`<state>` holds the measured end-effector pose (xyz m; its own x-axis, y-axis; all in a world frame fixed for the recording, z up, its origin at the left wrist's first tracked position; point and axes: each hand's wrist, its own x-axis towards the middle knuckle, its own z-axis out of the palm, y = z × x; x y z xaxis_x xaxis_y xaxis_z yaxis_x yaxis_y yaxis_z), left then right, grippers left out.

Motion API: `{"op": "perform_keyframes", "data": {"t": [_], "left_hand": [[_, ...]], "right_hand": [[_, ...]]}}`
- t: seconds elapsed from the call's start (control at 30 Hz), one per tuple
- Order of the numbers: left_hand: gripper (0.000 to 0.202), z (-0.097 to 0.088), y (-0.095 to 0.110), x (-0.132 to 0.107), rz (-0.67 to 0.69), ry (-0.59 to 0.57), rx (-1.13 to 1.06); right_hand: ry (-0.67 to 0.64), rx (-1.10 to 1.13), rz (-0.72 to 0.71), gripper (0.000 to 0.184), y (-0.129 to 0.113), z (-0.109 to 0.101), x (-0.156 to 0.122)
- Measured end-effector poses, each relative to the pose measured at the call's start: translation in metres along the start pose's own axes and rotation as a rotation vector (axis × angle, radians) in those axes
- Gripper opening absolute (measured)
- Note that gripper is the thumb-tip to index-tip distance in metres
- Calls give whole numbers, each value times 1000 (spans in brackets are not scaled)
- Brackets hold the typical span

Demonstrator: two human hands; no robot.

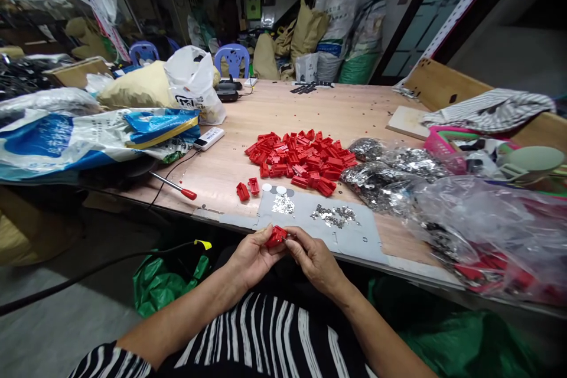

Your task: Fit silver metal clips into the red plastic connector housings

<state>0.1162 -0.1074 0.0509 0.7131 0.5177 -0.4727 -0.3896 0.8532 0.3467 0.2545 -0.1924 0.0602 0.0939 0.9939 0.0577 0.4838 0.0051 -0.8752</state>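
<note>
Just in front of the table's near edge, my left hand [252,257] grips a small red plastic housing [277,236], its hollow side facing up. My right hand [316,260] meets it from the right, thumb and forefinger pinched at the housing's end on a tiny dark piece too small to name. Beyond them, on a grey mat [358,242], lie a heap of shiny small metal pieces [283,204] and a second heap of darker metal pieces [335,215]. Two loose red housings [248,189] sit left of the mat, near a large pile of red housings [305,156].
Clear plastic bags of metal parts [390,177] crowd the right side, beside a pink basket [443,144]. At left are a red-tipped rod [188,194], a white power bank [209,139] and blue-white sacks [88,136]. A green bag [170,283] hangs below the edge.
</note>
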Motion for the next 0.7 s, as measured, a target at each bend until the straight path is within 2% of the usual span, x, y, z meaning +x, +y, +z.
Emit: {"op": "perform_keyframes", "data": {"t": [0.2,0.3,0.37,0.4,0.47,0.53,0.63,0.7], "left_hand": [[8,-3,-11,-3,33,-73,5],[16,-3,-6,-3,80,-84,93],[23,-6,6,1,177,-42,219],[25,-9,14,5,262,1,303],[24,-20,35,14,516,140,536],[19,-34,58,26,843,358,880],[15,-56,86,41,978,509,1026],[15,-65,96,46,1022,567,1125]], "right_hand": [[107,158,4,35,12,7,-1],[112,243,66,38,16,8,-1],[115,246,109,40,18,8,-2],[121,226,129,41,20,7,-2],[141,150,160,43,24,3,-3],[170,45,180,43,28,-1,-2],[205,-94,187,41,32,-7,3],[217,-142,181,40,33,-10,7]]}}
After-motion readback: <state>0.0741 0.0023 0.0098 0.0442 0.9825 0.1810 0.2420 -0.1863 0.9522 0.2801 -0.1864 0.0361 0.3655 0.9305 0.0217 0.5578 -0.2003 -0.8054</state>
